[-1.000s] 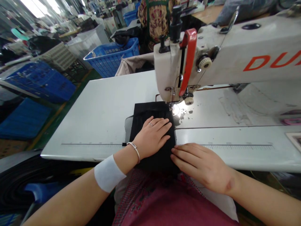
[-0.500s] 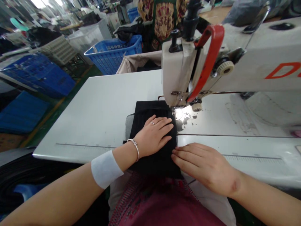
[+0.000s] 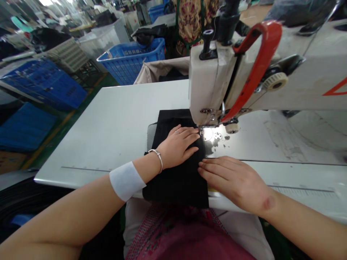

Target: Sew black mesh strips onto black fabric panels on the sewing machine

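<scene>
A folded piece of black fabric (image 3: 176, 187) lies under the sewing machine's needle area (image 3: 202, 130), its near end hanging over the table's front edge. My left hand (image 3: 180, 146) rests flat on top of it, fingers stretched toward the needle. My right hand (image 3: 230, 180) lies on the table with its fingers extended, the fingertips touching the fabric's right edge; its thumb is hidden. Grey mesh (image 3: 151, 135) sticks out from beneath the fabric's left side.
The white machine head (image 3: 206, 83) with a red lever guard (image 3: 256, 68) stands over the white table (image 3: 121, 119). Behind it are a blue basket (image 3: 130, 59), a beige cloth-lined bin (image 3: 151, 70) and a person in patterned clothes (image 3: 188, 20). Blue crates (image 3: 46, 83) stand at left.
The fabric has shifted away from me, under the machine head. Both hands have moved slightly forward with it. The camera view has shifted a little closer to the machine.
</scene>
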`<state>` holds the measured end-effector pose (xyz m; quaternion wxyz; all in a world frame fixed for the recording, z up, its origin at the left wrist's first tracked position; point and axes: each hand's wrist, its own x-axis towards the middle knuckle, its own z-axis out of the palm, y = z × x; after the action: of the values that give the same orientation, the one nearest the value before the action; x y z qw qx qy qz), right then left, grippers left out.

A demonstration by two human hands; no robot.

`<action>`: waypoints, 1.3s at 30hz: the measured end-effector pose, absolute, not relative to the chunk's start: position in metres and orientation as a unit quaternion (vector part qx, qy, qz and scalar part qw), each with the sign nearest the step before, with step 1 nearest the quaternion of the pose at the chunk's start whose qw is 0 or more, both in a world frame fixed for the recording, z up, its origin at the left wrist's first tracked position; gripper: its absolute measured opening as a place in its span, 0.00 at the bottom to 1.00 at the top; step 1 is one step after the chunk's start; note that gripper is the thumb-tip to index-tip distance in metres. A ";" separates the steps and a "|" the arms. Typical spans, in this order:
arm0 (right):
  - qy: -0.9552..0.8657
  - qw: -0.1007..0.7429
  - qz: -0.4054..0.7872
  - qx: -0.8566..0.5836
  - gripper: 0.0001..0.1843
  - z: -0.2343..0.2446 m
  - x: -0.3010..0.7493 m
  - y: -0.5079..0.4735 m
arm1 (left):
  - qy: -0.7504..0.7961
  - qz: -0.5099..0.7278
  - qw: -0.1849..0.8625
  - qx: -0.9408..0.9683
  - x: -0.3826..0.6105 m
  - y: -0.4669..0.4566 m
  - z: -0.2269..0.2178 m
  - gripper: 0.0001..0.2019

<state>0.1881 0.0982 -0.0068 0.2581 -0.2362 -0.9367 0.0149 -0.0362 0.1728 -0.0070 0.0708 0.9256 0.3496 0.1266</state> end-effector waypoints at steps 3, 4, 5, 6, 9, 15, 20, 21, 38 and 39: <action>-0.934 0.260 0.012 -0.246 0.15 -0.011 0.188 0.101 | 0.352 0.130 0.070 0.924 -0.034 0.182 -0.010 0.18; -0.932 0.259 0.009 -0.253 0.15 -0.012 0.188 0.102 | 0.354 0.132 0.069 0.923 -0.033 0.185 -0.010 0.17; -0.931 0.256 0.005 -0.260 0.15 -0.013 0.188 0.102 | 0.356 0.133 0.069 0.923 -0.032 0.188 -0.009 0.17; -0.930 0.252 0.001 -0.267 0.15 -0.014 0.188 0.103 | 0.356 0.130 0.071 0.923 -0.033 0.190 -0.008 0.17; -0.928 0.246 -0.008 -0.279 0.14 -0.017 0.188 0.103 | 0.342 0.104 0.094 0.929 -0.044 0.183 0.003 0.20; -0.921 0.258 -0.015 -0.290 0.15 -0.021 0.187 0.102 | 0.482 0.171 0.059 0.857 -0.105 0.108 0.012 0.17; -0.918 0.265 -0.023 -0.293 0.15 -0.024 0.189 0.101 | 0.532 0.176 0.051 0.827 -0.127 0.064 -0.007 0.18; -0.919 0.261 -0.022 -0.295 0.16 -0.026 0.190 0.101 | 0.534 0.186 0.043 0.824 -0.127 0.062 -0.011 0.17; -0.904 0.250 -0.030 -0.346 0.16 -0.027 0.194 0.095 | 0.543 0.250 0.007 0.802 -0.128 0.063 -0.019 0.15; -0.902 0.249 -0.029 -0.351 0.15 -0.025 0.193 0.095 | 0.542 0.247 0.007 0.803 -0.128 0.063 -0.019 0.15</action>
<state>0.1934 0.0949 -0.0252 0.2492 -0.3508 -0.9022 -0.0293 -0.1280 0.0634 -0.0188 0.0071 0.8030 0.5424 0.2469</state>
